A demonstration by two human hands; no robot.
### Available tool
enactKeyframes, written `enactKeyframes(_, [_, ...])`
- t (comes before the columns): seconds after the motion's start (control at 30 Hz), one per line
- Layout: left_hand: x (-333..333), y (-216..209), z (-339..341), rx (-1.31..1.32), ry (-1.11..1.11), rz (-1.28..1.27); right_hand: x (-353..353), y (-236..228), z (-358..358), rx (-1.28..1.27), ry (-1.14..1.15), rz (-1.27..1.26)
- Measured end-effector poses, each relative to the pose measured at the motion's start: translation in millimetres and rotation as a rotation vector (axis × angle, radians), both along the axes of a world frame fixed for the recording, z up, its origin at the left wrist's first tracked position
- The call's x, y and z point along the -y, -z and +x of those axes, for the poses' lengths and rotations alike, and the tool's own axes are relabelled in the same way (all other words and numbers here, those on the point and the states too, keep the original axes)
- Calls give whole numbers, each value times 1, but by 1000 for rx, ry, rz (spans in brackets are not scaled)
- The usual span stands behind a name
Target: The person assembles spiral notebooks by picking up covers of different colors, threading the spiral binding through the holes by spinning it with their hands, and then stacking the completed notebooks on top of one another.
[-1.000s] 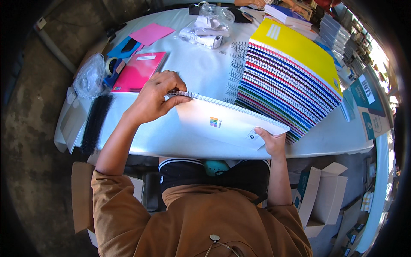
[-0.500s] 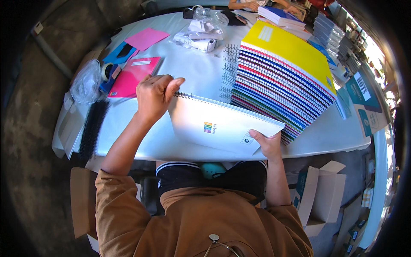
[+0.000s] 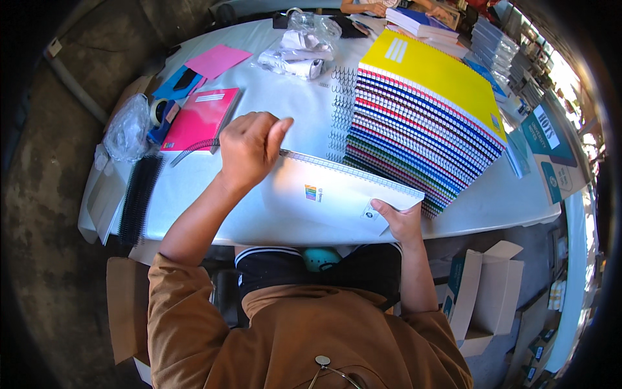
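Observation:
Upright and slightly tilted, a white notebook [image 3: 334, 194] stands in front of me with its punched edge on top. My right hand [image 3: 403, 220] grips its right end, thumb on the white face. My left hand [image 3: 249, 146] is closed at the top left corner, thumb sticking out to the right. From behind that fist a dark spiral coil [image 3: 194, 148] trails left over a pink notebook [image 3: 204, 117]; the part within the fingers is hidden. Right behind the white notebook rises a tall stack of spiral notebooks [image 3: 421, 123] with a yellow cover on top.
More black coils [image 3: 137, 194] lie at the table's left edge, near a tape dispenser [image 3: 161, 122] and clear plastic [image 3: 126, 129]. Crumpled white paper [image 3: 295, 58] is at the back. Open cartons [image 3: 489, 292] stand below. Another person's hands [image 3: 376, 9] show at the far side.
My left hand has moved slightly right and down; the coil now trails out to its left, and its loops no longer show at the notebook's top left. My right hand keeps its hold.

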State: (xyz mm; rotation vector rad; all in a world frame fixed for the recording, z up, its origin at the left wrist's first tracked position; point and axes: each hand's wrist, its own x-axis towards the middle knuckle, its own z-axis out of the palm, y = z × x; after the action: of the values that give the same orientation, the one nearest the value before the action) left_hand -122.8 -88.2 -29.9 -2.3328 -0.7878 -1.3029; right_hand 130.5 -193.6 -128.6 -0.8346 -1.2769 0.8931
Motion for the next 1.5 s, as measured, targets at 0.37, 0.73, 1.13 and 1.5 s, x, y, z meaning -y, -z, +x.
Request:
enactKeyframes(0.37, [5, -1, -2, 93, 15, -86, 5, -1, -2, 26, -16, -31])
enactKeyframes(0.73, [8, 7, 1, 99, 37, -92, 14, 3, 9, 128, -62, -102])
enactKeyframes(1.13, [14, 0, 0, 211, 129, -400, 25, -43, 10, 212, -198, -240])
enactKeyframes(1.5, [2, -5, -8, 160, -53, 302, 19, -23, 1, 356, -118, 243])
